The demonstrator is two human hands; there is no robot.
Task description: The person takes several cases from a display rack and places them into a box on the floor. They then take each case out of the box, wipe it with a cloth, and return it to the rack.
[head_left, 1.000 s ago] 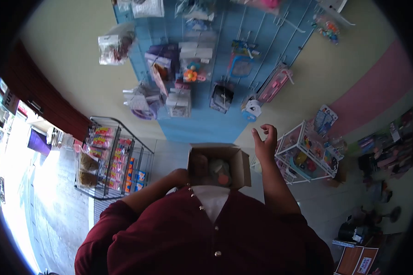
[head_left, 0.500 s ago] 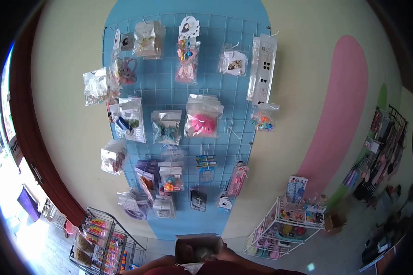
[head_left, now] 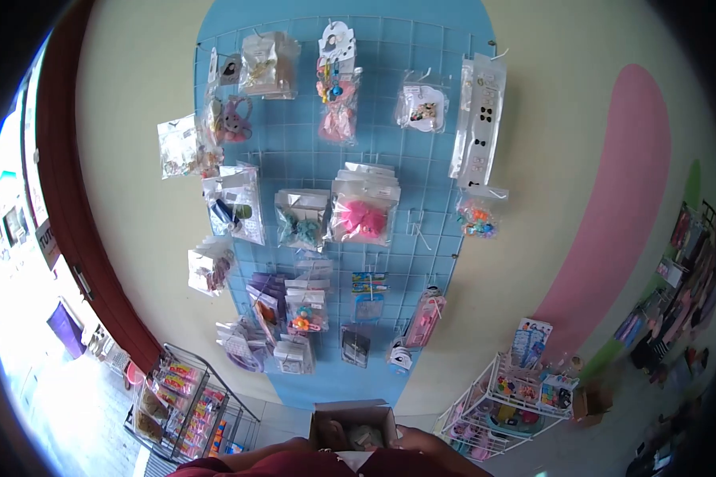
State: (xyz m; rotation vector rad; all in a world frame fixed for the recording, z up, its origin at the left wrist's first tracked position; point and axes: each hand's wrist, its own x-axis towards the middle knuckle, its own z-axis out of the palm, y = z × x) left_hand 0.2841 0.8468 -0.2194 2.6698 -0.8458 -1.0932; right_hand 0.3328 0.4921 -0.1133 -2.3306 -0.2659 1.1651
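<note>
An open cardboard box (head_left: 353,413) is at the bottom centre, close to the body, with pale, clear-looking packets (head_left: 364,436) inside. My right hand (head_left: 410,438) grips the box's right side. The left forearm reaches the box's left side, and what looks like my left hand (head_left: 333,434) shows dimly inside; its fingers are too dark to make out. Ahead, a blue wire grid (head_left: 274,133) carries bagged accessories on hooks, among them a pink item (head_left: 363,219), teal bows (head_left: 301,229) and a long card of hair clips (head_left: 479,119).
A dark wire rack (head_left: 215,374) with colourful packets stands at lower left, beside a red-brown door frame (head_left: 95,238). At lower right is a white shelf (head_left: 485,397) of small goods, with a brown box (head_left: 590,405) beside it. Clothes (head_left: 676,302) hang at far right.
The view has turned slightly, so the grid and shelves sit further right. The box has also shifted slightly right and up in the frame, and a hand-like shape is now clearer inside it.
</note>
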